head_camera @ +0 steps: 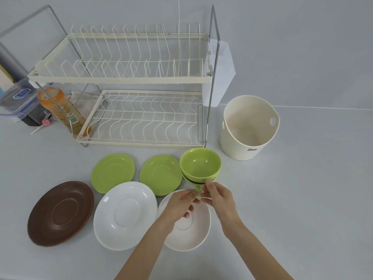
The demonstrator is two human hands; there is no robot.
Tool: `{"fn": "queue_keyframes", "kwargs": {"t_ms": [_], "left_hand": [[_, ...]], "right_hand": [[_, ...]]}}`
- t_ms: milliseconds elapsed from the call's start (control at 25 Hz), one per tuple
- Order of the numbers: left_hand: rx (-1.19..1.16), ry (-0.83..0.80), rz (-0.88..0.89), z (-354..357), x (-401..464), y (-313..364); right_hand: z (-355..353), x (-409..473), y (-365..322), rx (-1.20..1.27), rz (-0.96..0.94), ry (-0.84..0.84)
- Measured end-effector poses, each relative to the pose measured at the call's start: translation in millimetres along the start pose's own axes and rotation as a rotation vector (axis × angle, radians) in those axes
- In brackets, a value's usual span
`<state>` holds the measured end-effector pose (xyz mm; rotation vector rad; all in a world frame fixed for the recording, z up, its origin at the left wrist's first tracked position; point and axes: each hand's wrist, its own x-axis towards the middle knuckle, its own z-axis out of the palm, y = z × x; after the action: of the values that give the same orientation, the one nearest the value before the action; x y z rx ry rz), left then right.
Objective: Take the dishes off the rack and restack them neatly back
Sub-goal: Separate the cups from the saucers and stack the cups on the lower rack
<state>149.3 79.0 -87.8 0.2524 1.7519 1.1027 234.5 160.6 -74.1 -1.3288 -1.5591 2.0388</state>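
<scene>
Both hands pinch the handle of the green cups (pixel 200 164): the left hand (pixel 182 205) and the right hand (pixel 219 196) close thumb and fingers on the short stub that juts toward the person. There look to be two cups nested, one rim showing under the other, and the pinch on the handle likely keeps them aligned, or is about to pull them apart; which one I cannot tell. The cups sit just beyond the hands.

All the dishes are off the rack (pixel 129 77), which stands bare beyond the cups, both tiers free. Two green saucers (pixel 113 172) (pixel 160 174) lie left of the cups, the nearer one just beside them. Under the left hand is a white plate (pixel 193 237); left of it a second white plate (pixel 125 215), then a brown plate (pixel 60 213). The plates crowd rim to rim, some overlapping, so a lift should go straight up.

Right of the hands the bench (pixel 302 199) is open up to the tub (pixel 248 128).
</scene>
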Motion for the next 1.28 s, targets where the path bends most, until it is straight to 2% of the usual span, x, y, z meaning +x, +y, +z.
{"fn": "queue_keyframes", "kwargs": {"t_ms": [160,320,640,1000,1280], "left_hand": [[0.013,0.088,0.002,-4,3,4],[-0.161,0.233,0.077,-15,10,16],[-0.109,0.187,0.036,-15,26,40],[-0.145,0.182,0.091,-30,14,43],[-0.106,0.232,0.250,-86,2,56]], "right_hand": [[-8,2,0,-0.086,0.021,0.018],[-21,13,-10,-0.051,0.053,0.116],[-22,49,-33,0.162,0.265,-0.067],[-17,38,-35,0.079,0.151,-0.077],[34,39,-59,0.107,0.084,-0.088]]}}
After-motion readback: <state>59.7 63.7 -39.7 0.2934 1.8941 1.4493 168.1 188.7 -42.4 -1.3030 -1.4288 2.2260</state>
